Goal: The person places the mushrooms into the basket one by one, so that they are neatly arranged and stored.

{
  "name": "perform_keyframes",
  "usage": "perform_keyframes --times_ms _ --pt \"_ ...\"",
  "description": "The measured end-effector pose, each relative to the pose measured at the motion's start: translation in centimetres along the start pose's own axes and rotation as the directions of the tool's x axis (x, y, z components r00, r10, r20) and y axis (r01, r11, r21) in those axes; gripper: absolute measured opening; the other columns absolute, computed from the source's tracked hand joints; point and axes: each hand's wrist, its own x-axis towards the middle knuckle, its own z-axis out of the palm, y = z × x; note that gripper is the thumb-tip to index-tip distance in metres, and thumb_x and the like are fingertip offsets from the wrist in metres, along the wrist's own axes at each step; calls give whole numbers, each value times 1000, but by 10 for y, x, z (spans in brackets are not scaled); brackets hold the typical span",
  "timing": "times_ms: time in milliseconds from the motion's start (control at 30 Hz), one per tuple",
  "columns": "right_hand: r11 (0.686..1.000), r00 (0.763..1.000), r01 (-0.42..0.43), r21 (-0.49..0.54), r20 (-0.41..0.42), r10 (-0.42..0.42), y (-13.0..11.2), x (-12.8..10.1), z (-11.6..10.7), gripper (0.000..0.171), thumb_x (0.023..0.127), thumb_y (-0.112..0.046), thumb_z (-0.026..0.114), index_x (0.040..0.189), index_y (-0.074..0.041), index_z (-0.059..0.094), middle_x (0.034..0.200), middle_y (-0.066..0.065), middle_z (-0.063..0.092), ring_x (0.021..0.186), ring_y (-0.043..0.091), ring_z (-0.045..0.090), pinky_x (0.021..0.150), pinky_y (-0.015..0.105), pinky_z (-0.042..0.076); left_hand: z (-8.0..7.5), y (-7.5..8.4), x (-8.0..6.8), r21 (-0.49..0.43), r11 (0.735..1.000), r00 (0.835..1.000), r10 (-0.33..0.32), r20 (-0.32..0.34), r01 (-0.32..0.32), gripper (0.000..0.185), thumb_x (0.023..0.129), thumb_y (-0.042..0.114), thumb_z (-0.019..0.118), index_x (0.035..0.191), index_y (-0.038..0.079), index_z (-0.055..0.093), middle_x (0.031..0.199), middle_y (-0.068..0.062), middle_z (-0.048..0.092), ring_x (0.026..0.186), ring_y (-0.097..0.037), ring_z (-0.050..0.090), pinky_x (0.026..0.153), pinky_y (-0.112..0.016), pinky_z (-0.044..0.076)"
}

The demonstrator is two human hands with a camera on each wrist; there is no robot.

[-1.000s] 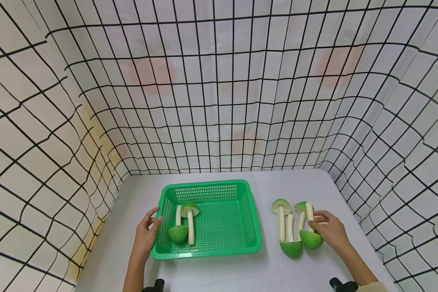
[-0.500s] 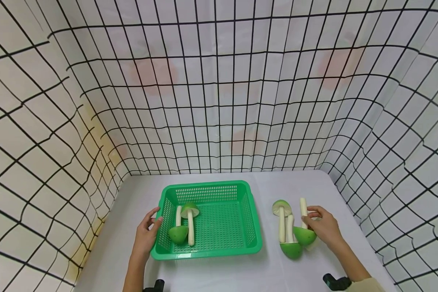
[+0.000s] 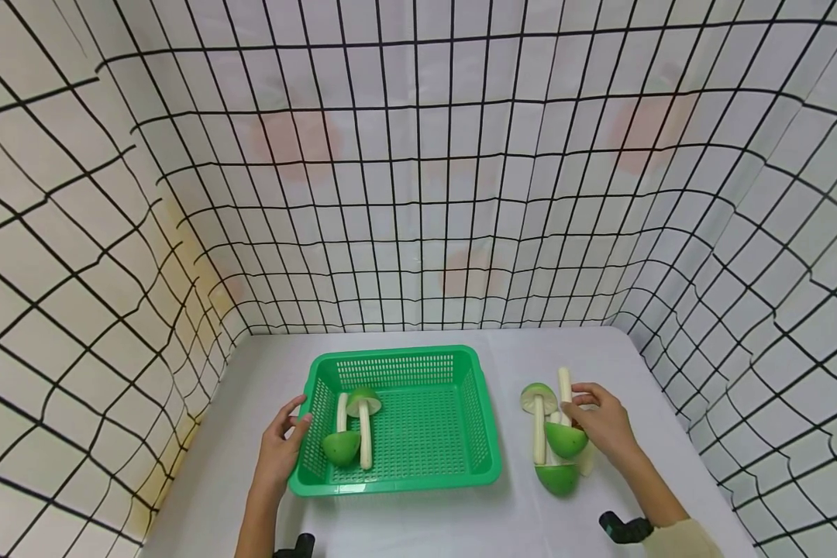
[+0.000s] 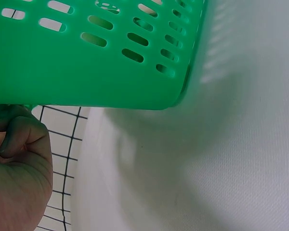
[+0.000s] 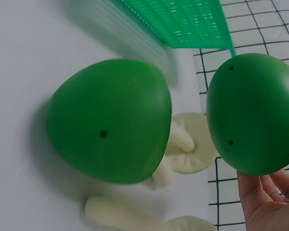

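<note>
Grid-patterned walls ring the white counter [image 3: 404, 519] where our left hand [image 3: 279, 449] grips the green perforated plastic basket's [image 3: 397, 484] left rim while our right hand [image 3: 603, 426] holds a green-capped toy mushroom [image 3: 566, 434] lifted right of it, seemingly mid-transfer.

Two mushrooms [image 3: 352, 430] lie in the basket [image 3: 481, 418]; right of it, seemingly three more [image 3: 547, 446] lie on the table [image 3: 418, 519].

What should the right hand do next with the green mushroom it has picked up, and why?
Probably carry it left, over the basket wall. The right hand holds one mushroom above the table pile, two mushrooms lie inside, and the left hand grips the rim.
</note>
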Motion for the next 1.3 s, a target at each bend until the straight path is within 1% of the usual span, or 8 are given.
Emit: perform_keyframes --times_ms 200,333,467,633,767,933,1067,1300 --pt "1000 1000 3 14 9 -3 -8 3 8 52 97 -25 71 141 -4 53 120 19 64 78 13 69 66 26 57 0 0 0 1 1000 1000 1 -2 -1 49 103 44 60 150 28 51 107 -7 51 103 -22 48 69 -23 49" --pt "1000 1000 3 26 11 -4 -14 4 12 51 97 -25 71 140 -4 53 119 17 64 77 12 69 66 26 56 0 0 0 -10 1000 1000 -4 -2 4 48 104 42 61 149 29 52 107 -8 50 99 -21 50 68 -23 50" --pt "998 1000 16 58 14 -17 -19 4 14 50 96 -23 72 139 -4 54 117 16 63 76 11 69 65 25 56 0 -1 0 -20 1000 1000 -5 -1 4 48 104 41 61 149 30 52 106 -7 49 95 -20 52 66 -23 51" --pt "994 999 37 102 25 -40 -24 5 18 50 97 -23 72 139 -4 54 116 15 61 78 11 70 65 25 56 0 -1 0 -24 1000 1000 -9 5 9 46 104 40 61 149 31 52 107 -7 49 96 -20 51 68 -23 50" --pt "992 998 47 116 39 -51 -27 6 23 50 97 -25 72 140 -5 54 118 16 61 81 12 70 67 26 56 1 -1 1 -23 1000 1000 -10 9 10 48 104 41 61 149 30 51 108 -7 49 96 -20 51 67 -23 50" --pt "992 998 35 123 53 -42 -32 9 30 48 98 -25 71 140 -8 54 119 15 61 83 12 70 70 26 58 2 -2 0 -33 999 1000 -18 5 18 48 104 40 61 149 29 52 108 -8 50 94 -19 51 66 -23 50" --pt "988 997 48 147 52 -56 -38 9 35 50 97 -25 72 139 -7 54 118 15 61 81 12 69 71 26 58 1 -1 -1 -38 999 1000 -13 1 13 47 104 39 61 149 28 52 107 -8 49 93 -19 50 66 -23 50" --pt "978 994 61 200 76 -78 -45 10 43 52 95 -25 75 139 -6 54 115 12 60 79 12 69 70 27 58 0 1 -1 -45 999 1000 -7 19 8 48 105 37 60 151 28 50 109 -9 49 94 -18 50 66 -22 49"
